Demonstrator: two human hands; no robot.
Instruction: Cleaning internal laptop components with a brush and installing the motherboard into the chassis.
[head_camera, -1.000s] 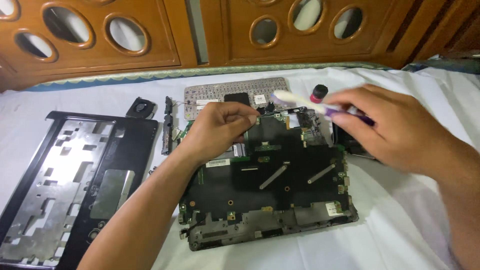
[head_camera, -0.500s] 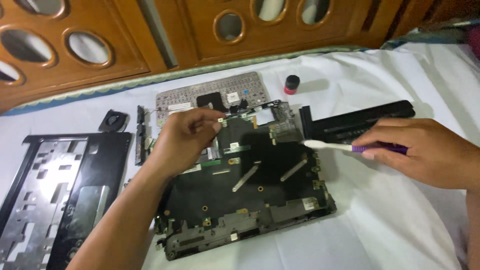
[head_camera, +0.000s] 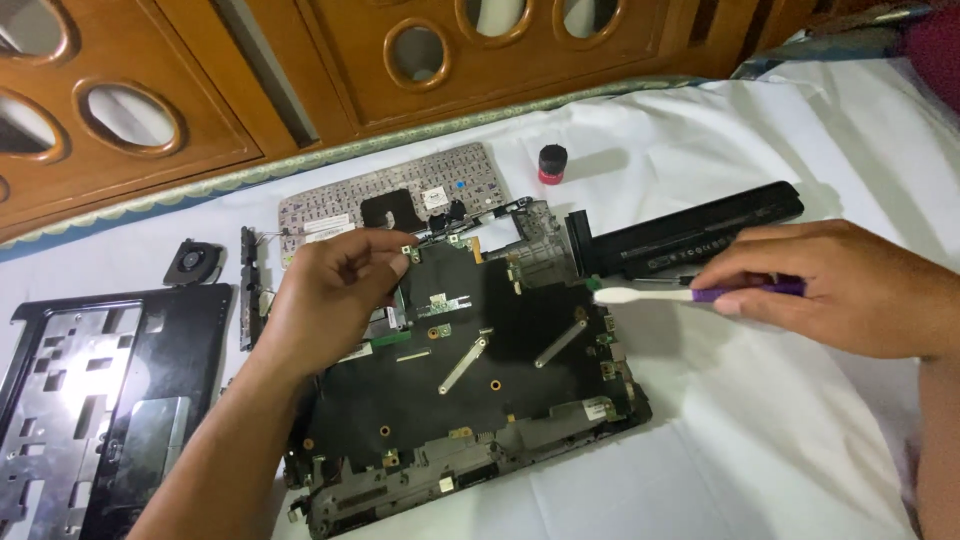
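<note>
Off the board's right edge now, my right hand (head_camera: 850, 290) has drawn the pinched toothbrush (head_camera: 690, 294) away; my left hand's (head_camera: 330, 295) fingers stay curled on the motherboard (head_camera: 470, 370).

Your view is evenly bright and mostly sharp; soft shadows fall under your hands, with slight blur at the edges.

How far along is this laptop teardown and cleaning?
Done: keyboard, top cover, fan and battery lie apart on the sheet. In hand: left hand steadies the circuit board; right hand holds a toothbrush beside it. Left: the board sits in its base.
</note>
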